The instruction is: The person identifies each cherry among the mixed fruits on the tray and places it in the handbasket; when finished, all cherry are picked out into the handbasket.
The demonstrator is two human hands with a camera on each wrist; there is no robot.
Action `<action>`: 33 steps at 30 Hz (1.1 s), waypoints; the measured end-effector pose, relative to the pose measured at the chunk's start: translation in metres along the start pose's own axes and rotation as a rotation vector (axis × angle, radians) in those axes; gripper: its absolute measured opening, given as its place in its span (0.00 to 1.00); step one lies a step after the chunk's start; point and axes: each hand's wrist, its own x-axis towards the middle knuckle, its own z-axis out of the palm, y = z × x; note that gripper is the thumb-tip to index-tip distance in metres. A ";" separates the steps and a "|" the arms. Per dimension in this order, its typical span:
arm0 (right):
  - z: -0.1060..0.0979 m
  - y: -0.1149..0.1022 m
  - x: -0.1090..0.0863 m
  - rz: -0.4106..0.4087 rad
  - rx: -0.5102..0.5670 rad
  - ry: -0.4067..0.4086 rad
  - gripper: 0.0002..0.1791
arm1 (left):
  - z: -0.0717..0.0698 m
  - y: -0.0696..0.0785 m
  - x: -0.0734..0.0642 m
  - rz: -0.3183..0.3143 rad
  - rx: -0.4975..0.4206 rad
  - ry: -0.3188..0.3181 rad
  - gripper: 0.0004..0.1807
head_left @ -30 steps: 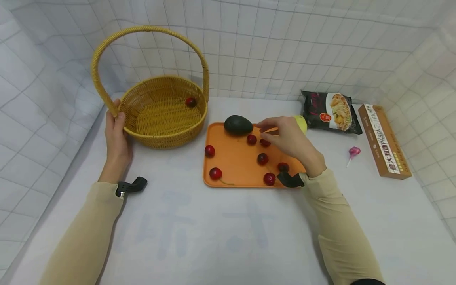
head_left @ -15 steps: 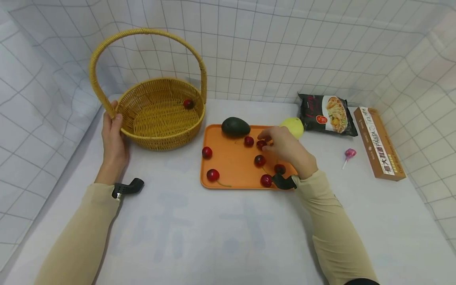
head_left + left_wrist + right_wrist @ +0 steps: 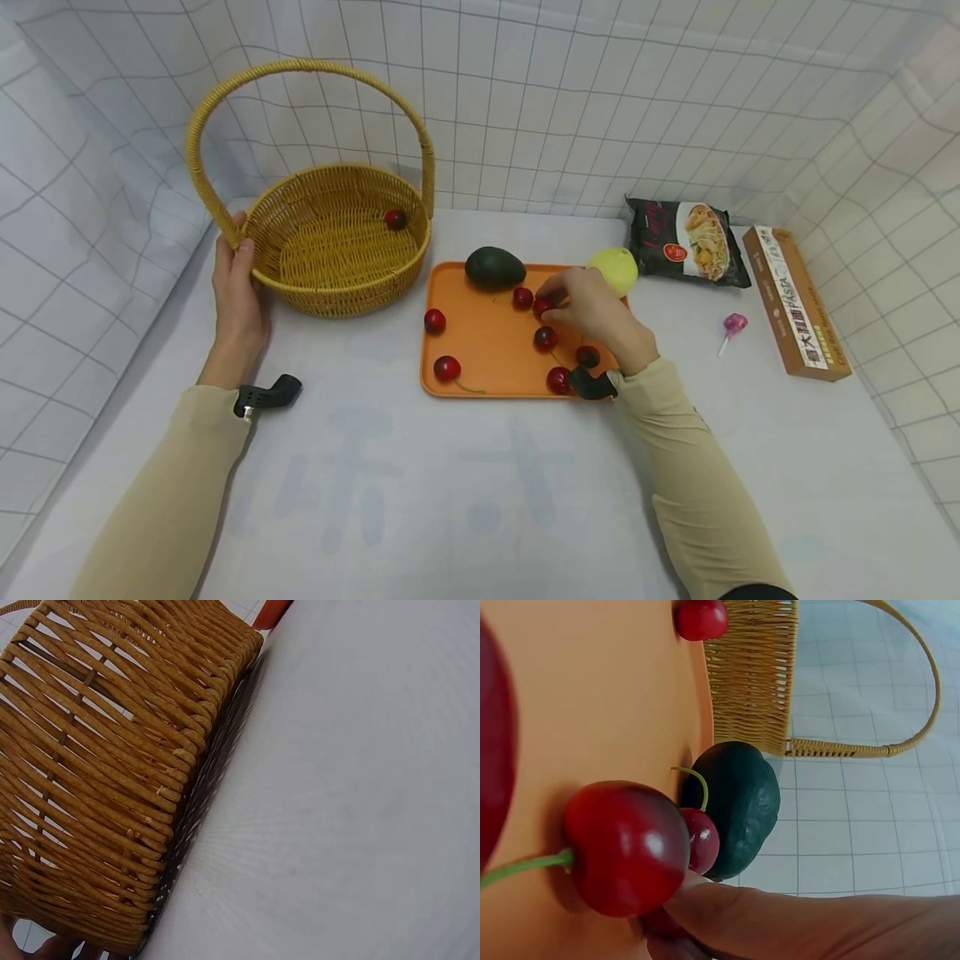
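My left hand (image 3: 240, 312) grips the left side of a yellow wicker basket (image 3: 341, 302), its thumb over the rim near the foot of the tall handle. Inside the basket lies one dark red cherry (image 3: 395, 219). Over the right part of an orange tray (image 3: 487, 333), my right hand (image 3: 600, 315) pinches a cherry (image 3: 660, 922) between thumb and finger, mostly hidden by them. Close by on the tray are several more cherries, among them a large-looking one (image 3: 626, 847) in the right wrist view. A dark green avocado (image 3: 495, 267) lies at the tray's back edge.
A yellow round fruit (image 3: 615, 271) sits at the tray's back right corner. Farther right are a black noodle packet (image 3: 686, 242), a pink lollipop (image 3: 735, 325) and a brown pasta box (image 3: 797, 304). A white gridded curtain (image 3: 525, 108) hangs behind the table.
My right hand has come down and slightly left onto a cherry, and its thumb and finger have closed on it. The left hand stays on the basket. The whole view has shifted slightly.
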 end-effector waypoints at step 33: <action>0.005 -0.082 0.031 -0.178 0.224 0.328 0.17 | 0.002 -0.002 0.004 0.016 -0.028 -0.005 0.27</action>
